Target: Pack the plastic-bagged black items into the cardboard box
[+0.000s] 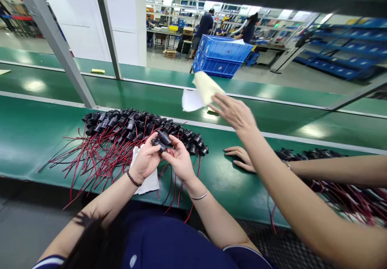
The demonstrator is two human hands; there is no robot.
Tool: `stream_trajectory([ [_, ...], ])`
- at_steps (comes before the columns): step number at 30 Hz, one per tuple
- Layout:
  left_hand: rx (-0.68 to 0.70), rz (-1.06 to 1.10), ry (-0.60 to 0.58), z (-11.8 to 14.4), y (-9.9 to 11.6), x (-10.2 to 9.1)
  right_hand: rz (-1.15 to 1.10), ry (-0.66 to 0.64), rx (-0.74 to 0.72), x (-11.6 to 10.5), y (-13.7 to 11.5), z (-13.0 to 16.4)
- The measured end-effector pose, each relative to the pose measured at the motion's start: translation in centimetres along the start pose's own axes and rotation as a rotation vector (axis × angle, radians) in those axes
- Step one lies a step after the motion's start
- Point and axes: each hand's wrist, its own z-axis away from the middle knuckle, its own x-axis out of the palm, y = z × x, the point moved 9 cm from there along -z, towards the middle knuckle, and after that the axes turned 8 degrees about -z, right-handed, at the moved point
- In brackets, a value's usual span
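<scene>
Both hands are partly closed with fingertips pinched together. The left hand [145,160] and right hand [180,161] jointly grasp two black components [164,137], positioned above the green surface [217,188] between its far and near edges. A white cloth [149,182] lies beneath the hands, at the near edge.

A pile of black parts [130,125] occupies the surface along its far edge, directly beyond the hands. Attached red wires [101,162] spread toward the near edge; some overhang it. A second pile [314,154] is located toward the right end.

A co-worker's raised hand [232,110] holds a pale yellow sheet [208,87], with a white sheet [192,100] beside it. That forearm crosses over the surface and partly obstructs the second pile. The co-worker's other hand [241,159] rests flat on the surface.

Blue crates [225,51] are stacked past the far edge. Writing on the background signs [245,9] is too small to read.
</scene>
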Motion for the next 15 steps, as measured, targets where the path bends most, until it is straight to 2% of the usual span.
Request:
stream_trajectory([
  [6, 0.032, 0.031, -0.057, -0.5, -0.7, -0.4, -0.033, 0.009, 0.049, 0.3, -0.2, 0.6],
  [11, -0.032, 0.022, -0.039, -0.7, -1.6, -0.9, -0.051, 0.003, 0.068, 0.9, -0.4, 0.9],
  [15, 0.041, -0.021, -0.109, -0.4, -1.3, -0.7, -0.049, 0.050, 0.062, 0.5, -0.2, 1.0],
])
